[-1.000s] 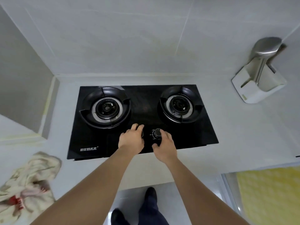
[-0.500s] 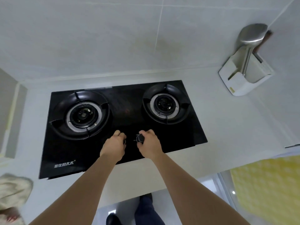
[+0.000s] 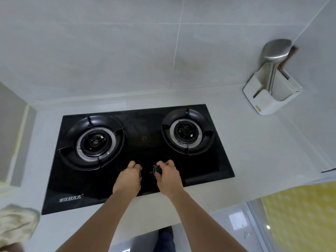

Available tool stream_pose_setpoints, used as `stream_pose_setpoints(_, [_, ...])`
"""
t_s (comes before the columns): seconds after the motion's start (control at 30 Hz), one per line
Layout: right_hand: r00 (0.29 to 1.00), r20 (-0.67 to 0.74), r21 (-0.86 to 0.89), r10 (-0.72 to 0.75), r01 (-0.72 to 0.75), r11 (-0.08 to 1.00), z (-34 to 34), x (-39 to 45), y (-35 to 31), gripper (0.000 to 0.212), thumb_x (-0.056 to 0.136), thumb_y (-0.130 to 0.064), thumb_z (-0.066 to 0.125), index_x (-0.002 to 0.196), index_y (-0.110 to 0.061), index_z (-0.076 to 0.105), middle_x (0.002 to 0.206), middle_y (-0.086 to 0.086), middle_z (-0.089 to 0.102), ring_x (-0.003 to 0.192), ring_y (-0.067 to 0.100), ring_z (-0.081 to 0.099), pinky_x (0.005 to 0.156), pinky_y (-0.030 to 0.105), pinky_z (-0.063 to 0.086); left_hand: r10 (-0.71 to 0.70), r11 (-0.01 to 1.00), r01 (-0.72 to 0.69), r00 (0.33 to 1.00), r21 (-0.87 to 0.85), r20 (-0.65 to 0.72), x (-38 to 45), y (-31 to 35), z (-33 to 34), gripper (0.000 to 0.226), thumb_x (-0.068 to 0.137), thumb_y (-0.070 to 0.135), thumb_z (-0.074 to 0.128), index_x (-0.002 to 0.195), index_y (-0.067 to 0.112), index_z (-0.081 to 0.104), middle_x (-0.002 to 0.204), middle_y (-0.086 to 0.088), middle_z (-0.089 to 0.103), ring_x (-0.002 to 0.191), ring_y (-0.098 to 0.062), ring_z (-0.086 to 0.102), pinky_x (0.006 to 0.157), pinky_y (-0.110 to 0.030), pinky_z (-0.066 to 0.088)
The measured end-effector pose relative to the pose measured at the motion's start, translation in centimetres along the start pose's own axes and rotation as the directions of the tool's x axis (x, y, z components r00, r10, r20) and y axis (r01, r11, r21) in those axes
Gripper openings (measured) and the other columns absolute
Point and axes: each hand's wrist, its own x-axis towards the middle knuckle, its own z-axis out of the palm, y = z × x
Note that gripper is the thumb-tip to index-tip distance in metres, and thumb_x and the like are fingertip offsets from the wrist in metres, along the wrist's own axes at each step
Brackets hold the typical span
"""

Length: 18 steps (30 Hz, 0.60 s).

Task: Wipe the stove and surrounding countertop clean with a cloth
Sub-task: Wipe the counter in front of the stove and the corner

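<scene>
A black glass two-burner gas stove point(image 3: 138, 157) is set into the pale grey worktop point(image 3: 254, 151), filling the middle of the view. Its larger burner point(image 3: 93, 142) sits at about 9 o'clock from the stove's centre and the smaller burner point(image 3: 187, 131) at about 2 o'clock. Two control knobs lie side by side at the stove's 6 o'clock edge.

The left hand point(image 3: 128, 179) covers the left knob point(image 3: 140, 174), its fingers curled round it so that only a sliver of the knob shows. The right hand point(image 3: 168, 176) grips the right knob point(image 3: 157, 170), thumb and fingers curled about its black cap, which stays mostly visible. Both forearms reach in from 6 o'clock.

The cloth point(image 3: 16, 222), a crumpled cream towel, lies on the worktop at about 8 o'clock from the stove, just off its front left corner and partly cut by the edge of the view. Neither hand touches it.

At 2 o'clock, well apart from the stove, a white utensil holder point(image 3: 269, 100) stands on the worktop near the tiled wall point(image 3: 127, 51), with a steel ladle point(image 3: 274, 51) upright in it, bowl uppermost. Something brown shows behind the ladle; what it is cannot be told. At 4 o'clock a yellow patterned surface point(image 3: 300, 215) lies below the worktop's edge. At 6 o'clock, between the forearms, a dark shoe point(image 3: 165, 231) stands on the glossy floor point(image 3: 232, 222).
</scene>
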Motion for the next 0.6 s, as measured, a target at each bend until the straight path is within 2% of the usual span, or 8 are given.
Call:
stream_pose_setpoints(0.27, [0.997,-0.024,-0.041,-0.076,0.075,0.996,0.3,0.3,1.5,0.031,0.102,-0.026,0.056,0.133,-0.022,0.055,0.123,0.001,0.045,0.098,0.021,0.064,0.080,0.021,0.045,-0.049,0.999,0.049,0.999,-0.014,0.012,-0.4,1.1,-0.2,0.035,0.102,0.019,0.057,0.136,0.021,0.055,0.132,0.000,0.043,0.104,-0.028,0.063,0.086,-0.039,0.055])
stream_pose_setpoints(0.4, [0.999,-0.020,-0.028,-0.049,0.048,0.998,0.5,-0.2,1.9,0.030,0.102,-0.027,0.058,0.132,-0.025,0.057,0.121,-0.001,0.045,0.093,0.016,0.065,0.080,0.020,0.050,-0.054,0.998,0.054,0.998,-0.024,0.025,-1.2,1.5,0.0,0.035,0.101,0.015,0.057,0.136,0.020,0.053,0.133,0.000,0.041,0.106,-0.027,0.062,0.086,-0.038,0.054])
stream_pose_setpoints(0.5, [0.998,-0.019,-0.020,-0.056,0.056,0.998,0.4,-0.4,2.2,0.030,0.102,-0.028,0.058,0.132,-0.026,0.057,0.121,-0.003,0.046,0.092,0.013,0.065,0.075,0.015,0.045,-0.059,0.997,0.060,0.998,-0.045,0.024,-1.4,1.6,0.3,0.035,0.101,0.015,0.057,0.136,0.020,0.052,0.133,0.000,0.039,0.105,-0.025,0.061,0.086,-0.036,0.054])
stream_pose_setpoints(0.6, [0.998,-0.026,-0.022,-0.054,0.053,0.998,0.4,-0.1,2.3,0.032,0.102,-0.029,0.058,0.134,-0.026,0.057,0.121,-0.003,0.047,0.091,0.013,0.065,0.075,0.015,0.043,-0.073,0.995,0.074,0.997,-0.060,0.021,-1.4,1.8,0.2,0.037,0.100,0.011,0.058,0.136,0.020,0.052,0.132,0.001,0.039,0.104,-0.024,0.060,0.082,-0.033,0.052])
